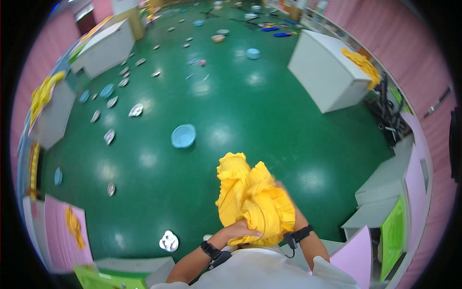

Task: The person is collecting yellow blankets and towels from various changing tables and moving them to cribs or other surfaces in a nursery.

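Green floor (250, 111) behind, both hands (240, 230) clamp one yellow cloth (252, 197); one blue bowl (183, 135) nearby.

Soft, matt yellow cloth (252, 200), ruffled and crumpled, is bunched in 2 bare hands: the left hand (239, 230) at 7 o'clock of the bundle, the right hand (284, 190), mostly covered, at 3 o'clock. The green floor (250, 111) is smooth and glossy, mirroring ceiling lights. At 12 o'clock of the cloth, a pale blue bowl (183, 135) looks like smooth plastic. White cabinets (327, 72) at 1 o'clock appear matt.
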A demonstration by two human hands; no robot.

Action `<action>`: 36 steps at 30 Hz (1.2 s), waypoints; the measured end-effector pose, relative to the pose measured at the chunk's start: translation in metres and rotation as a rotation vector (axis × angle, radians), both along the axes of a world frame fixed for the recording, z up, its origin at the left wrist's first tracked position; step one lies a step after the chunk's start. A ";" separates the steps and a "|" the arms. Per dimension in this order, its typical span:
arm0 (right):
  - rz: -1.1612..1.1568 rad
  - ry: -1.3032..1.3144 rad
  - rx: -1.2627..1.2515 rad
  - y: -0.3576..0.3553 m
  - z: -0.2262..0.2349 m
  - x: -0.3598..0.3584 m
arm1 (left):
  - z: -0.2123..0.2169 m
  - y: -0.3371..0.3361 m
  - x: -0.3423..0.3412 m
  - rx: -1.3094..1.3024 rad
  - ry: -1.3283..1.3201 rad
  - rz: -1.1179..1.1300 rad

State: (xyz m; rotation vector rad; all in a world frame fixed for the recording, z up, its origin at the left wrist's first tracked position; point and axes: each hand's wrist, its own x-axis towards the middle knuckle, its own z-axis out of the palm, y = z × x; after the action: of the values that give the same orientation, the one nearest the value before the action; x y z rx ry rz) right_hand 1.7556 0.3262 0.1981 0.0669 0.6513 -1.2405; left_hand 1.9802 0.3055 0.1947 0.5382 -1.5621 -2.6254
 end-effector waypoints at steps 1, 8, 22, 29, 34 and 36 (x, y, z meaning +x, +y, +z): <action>-0.041 0.006 -0.017 0.015 0.001 -0.016 | 0.010 -0.008 -0.017 -0.017 0.006 -0.041; -0.047 0.367 0.204 0.099 -0.069 -0.112 | 0.043 -0.093 -0.150 0.376 -0.125 0.292; -0.019 1.464 -0.169 -0.138 -0.048 -0.277 | 0.019 -0.261 -0.401 0.735 0.338 0.229; -0.628 0.724 -0.082 -0.259 -0.022 -0.434 | 0.000 -0.387 -0.520 -0.132 0.072 -0.004; -0.962 0.128 -0.211 -0.282 0.069 -0.543 | -0.035 -0.459 -0.618 -0.377 0.132 -0.090; -1.041 0.049 -0.225 -0.289 0.072 -0.593 | -0.074 -0.460 -0.656 -0.590 -0.097 -0.326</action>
State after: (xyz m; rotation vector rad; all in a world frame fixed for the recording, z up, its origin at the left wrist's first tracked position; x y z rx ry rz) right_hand 1.1625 0.0370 0.2700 0.2048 0.5123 -2.3161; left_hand 1.3238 -0.1543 0.1210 0.3931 -2.4952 -2.1585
